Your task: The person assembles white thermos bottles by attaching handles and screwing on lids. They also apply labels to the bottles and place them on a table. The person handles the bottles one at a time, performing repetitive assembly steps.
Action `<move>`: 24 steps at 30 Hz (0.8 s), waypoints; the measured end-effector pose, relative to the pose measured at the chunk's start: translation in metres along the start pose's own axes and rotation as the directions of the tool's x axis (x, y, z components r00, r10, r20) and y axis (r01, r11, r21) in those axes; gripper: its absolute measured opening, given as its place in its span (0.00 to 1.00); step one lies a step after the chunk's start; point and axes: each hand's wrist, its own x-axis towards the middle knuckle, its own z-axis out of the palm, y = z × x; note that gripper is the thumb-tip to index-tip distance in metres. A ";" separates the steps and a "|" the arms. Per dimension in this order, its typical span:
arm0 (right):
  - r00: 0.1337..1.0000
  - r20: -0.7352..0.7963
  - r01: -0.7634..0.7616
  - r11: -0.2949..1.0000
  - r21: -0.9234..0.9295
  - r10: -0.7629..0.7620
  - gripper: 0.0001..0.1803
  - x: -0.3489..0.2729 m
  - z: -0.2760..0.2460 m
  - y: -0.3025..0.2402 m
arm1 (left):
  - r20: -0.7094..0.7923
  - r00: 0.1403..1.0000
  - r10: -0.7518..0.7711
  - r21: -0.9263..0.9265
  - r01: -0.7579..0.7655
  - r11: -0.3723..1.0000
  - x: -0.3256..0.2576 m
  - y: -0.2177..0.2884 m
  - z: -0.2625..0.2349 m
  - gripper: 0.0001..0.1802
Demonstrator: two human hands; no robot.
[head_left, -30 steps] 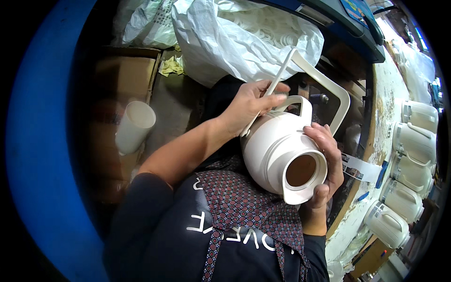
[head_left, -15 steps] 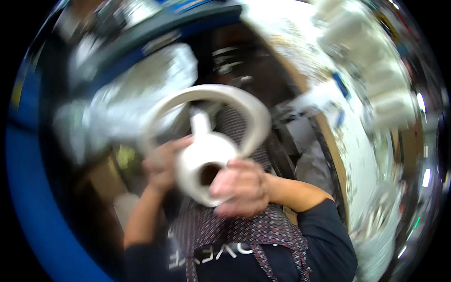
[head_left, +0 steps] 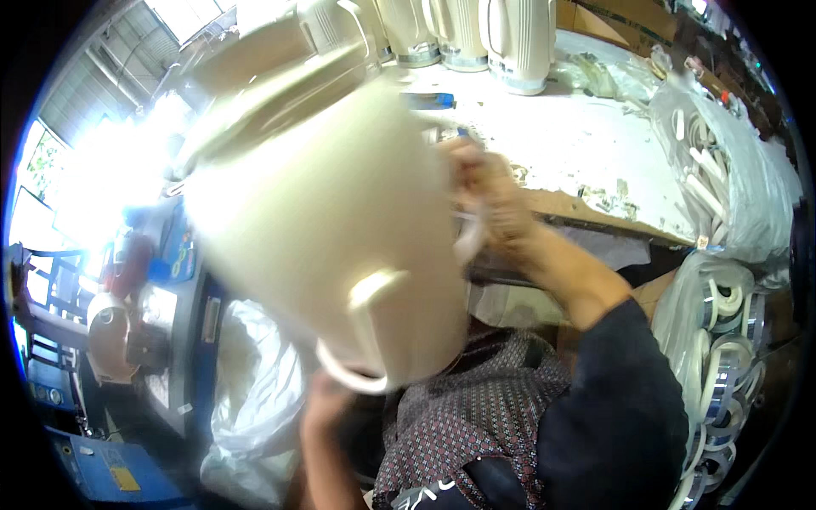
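Note:
A large cream plastic jug [head_left: 340,212] fills the middle of the view, tilted and blurred by motion. Its wide rimmed end points to the upper left, and a white loop [head_left: 353,381] shows at its lower end. At the jug's right side my right hand [head_left: 489,183] is closed, its fingers curled against a white handle-like part [head_left: 469,238]. My left hand [head_left: 327,399] is low by the white loop; the jug and blur hide its fingers, so its grip cannot be made out.
Several ribbed cream jugs [head_left: 517,42] stand along the back of the white worktable [head_left: 586,144], near a blue-handled tool [head_left: 433,101]. Plastic bags of handle-like parts [head_left: 705,183] and ringed parts [head_left: 722,382] are at the right. A clear bag [head_left: 255,374] lies left, beside a blue-edged surface.
The view has swung up and toward the worktable. The jug has come much nearer and turned from its open narrow end to its side. My right hand has moved up and right.

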 end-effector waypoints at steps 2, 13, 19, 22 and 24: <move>0.956 -0.239 0.142 0.982 -0.123 -0.168 0.11 -0.006 -0.027 -0.054 | 0.213 0.928 0.305 -0.131 -0.282 0.950 0.025 -0.088 0.039 0.09; 0.554 -0.372 0.056 0.479 -0.876 -0.745 0.08 0.114 -0.209 -0.118 | -0.160 0.987 -0.014 -0.361 -0.046 0.931 0.088 -0.158 0.083 0.06; 0.610 -0.286 0.056 0.400 -0.915 -0.739 0.11 0.146 -0.237 -0.108 | -0.262 0.956 -0.129 -0.321 0.040 0.946 0.096 -0.224 0.100 0.05; 0.669 -0.317 0.036 0.456 -0.889 -0.672 0.12 0.166 -0.263 -0.111 | -0.213 0.965 -0.153 -0.262 0.095 0.960 0.103 -0.267 0.108 0.06; 0.693 -0.325 -0.078 0.381 -0.921 -0.644 0.14 0.181 -0.272 -0.112 | -0.184 0.944 -0.275 -0.255 0.224 0.940 0.111 -0.276 0.108 0.11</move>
